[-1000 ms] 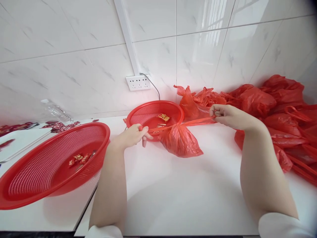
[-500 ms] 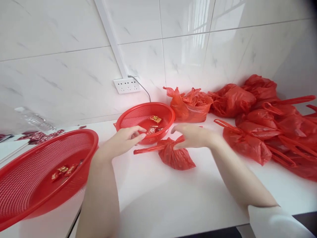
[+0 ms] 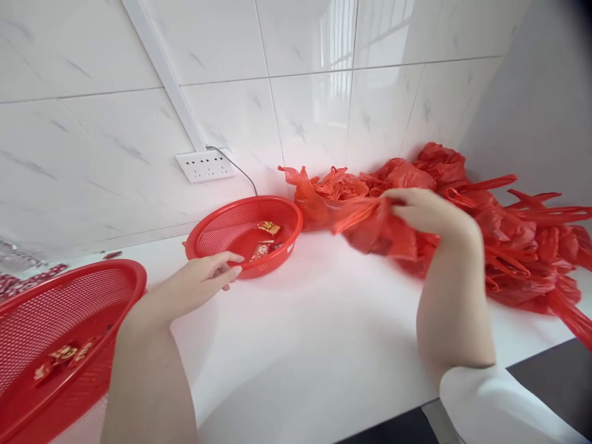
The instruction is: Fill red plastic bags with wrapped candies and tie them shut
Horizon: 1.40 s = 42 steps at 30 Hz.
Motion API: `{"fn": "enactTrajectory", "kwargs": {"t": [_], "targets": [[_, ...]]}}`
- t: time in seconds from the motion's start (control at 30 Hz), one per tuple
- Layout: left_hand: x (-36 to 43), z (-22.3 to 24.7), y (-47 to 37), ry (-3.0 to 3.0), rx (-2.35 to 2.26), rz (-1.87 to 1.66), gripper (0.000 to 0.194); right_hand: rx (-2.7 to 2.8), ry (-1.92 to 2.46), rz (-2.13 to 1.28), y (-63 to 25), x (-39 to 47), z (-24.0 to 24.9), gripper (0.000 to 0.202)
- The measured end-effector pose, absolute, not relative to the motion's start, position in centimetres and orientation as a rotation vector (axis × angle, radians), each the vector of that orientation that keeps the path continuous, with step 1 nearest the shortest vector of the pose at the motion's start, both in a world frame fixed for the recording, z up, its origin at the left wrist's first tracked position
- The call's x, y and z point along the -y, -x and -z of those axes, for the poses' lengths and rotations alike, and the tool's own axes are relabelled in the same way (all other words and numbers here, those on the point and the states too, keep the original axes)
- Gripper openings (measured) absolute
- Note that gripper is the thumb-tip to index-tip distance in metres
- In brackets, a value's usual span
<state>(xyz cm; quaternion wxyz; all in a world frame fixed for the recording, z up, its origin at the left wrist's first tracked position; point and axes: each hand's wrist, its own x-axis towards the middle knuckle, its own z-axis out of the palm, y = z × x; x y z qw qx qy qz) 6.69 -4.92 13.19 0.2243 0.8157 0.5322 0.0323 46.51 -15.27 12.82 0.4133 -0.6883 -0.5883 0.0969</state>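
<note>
My right hand (image 3: pixel 416 209) grips the top of a red plastic bag (image 3: pixel 383 231), which is blurred by motion beside the pile of bags. With nothing in it, my left hand (image 3: pixel 213 274) is held with fingers apart at the front left rim of the small red basket (image 3: pixel 203 227). A few wrapped packets (image 3: pixel 262 250) lie inside that basket. More red and gold packets (image 3: pixel 65 354) rest in the large red basket (image 3: pixel 134 277) at the left.
Several knotted red bags (image 3: pixel 504 225) are heaped along the right side. An open red bag (image 3: pixel 308 200) stands against the tiled wall behind. A socket strip (image 3: pixel 206 166) with a cable is on the wall; a clear bottle (image 3: pixel 18 259) lies far left.
My right hand has taken hold of the tied bag from the middle of the table and carried it right, to the pile. The view has turned to the right.
</note>
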Motion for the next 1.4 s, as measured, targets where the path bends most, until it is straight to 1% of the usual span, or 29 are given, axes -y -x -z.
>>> {"fn": "enactTrajectory", "kwargs": {"t": [0.03,0.1,0.17,0.23,0.3,0.37,0.5,0.57,0.63,0.7,0.8,0.87,1.0,1.13,1.2,1.27,1.4], "targets": [[4.8,-13.1,-6.6,-2.249,-1.473,-0.101,0.054,1.380,1.854,-0.065,-48.3,16.6,-12.9,0.026],[4.8,-12.9,-6.7,-2.253,-1.461,-0.109,0.053,1.087,1.911,0.226,-51.9,18.8,-12.2,0.032],[5.0,-12.8,-7.1,-2.258,-1.429,-0.078,0.051,0.856,1.899,0.376,-55.5,20.2,-10.5,0.036],[5.3,-12.9,-7.6,-2.258,-1.384,-0.036,0.047,0.538,1.987,0.498,-58.5,20.6,-8.4,0.042],[5.7,-13.1,-8.2,-2.248,-1.342,0.000,0.044,0.439,2.222,0.256,-60.6,20.2,-6.4,0.051],[5.8,-13.1,-8.6,-2.231,-1.326,0.029,0.044,0.403,2.337,0.083,-61.4,19.5,-5.2,0.059],[5.7,-12.9,-8.7,-2.204,-1.346,0.042,0.044,0.342,2.396,-0.097,-60.3,17.9,-5.1,0.075],[5.6,-12.8,-8.6,-2.207,-1.343,0.034,0.043,0.316,2.359,0.008,-59.2,17.1,-6.0,0.072],[5.5,-12.7,-8.6,-2.222,-1.317,0.035,0.041,0.430,2.243,0.210,-57.9,16.0,-7.0,0.060],[5.6,-12.7,-8.7,-2.239,-1.288,0.045,0.041,0.692,2.074,0.315,-56.2,14.3,-7.9,0.045],[5.6,-12.6,-8.8,-2.257,-1.289,0.065,0.042,1.104,1.888,0.228,-52.5,10.6,-8.7,0.027],[5.6,-12.4,-8.8,-2.266,-1.306,0.070,0.044,1.354,1.782,0.167,-49.5,7.5,-8.6,0.023],[5.7,-12.3,-8.7,-2.272,-1.312,0.071,0.047,1.677,1.649,0.104,-44.7,1.4,-7.5,0.025],[6.1,-12.6,-8.7,-2.286,-1.298,0.073,0.045,1.822,1.806,0.061,-43.0,-1.8,-6.2,0.037],[6.3,-12.7,-8.6,-2.284,-1.294,0.060,0.044,1.770,1.830,0.077,-42.8,-2.0,-6.0,0.046],[6.4,-12.9,-8.6,-2.288,-1.299,0.040,0.043,1.663,1.814,0.163,-42.5,-1.2,-6.3,0.050],[6.7,-13.2,-8.6,-2.314,-1.334,0.008,0.043,1.390,1.654,0.464,-41.9,1.9,-8.1,0.044]]}}
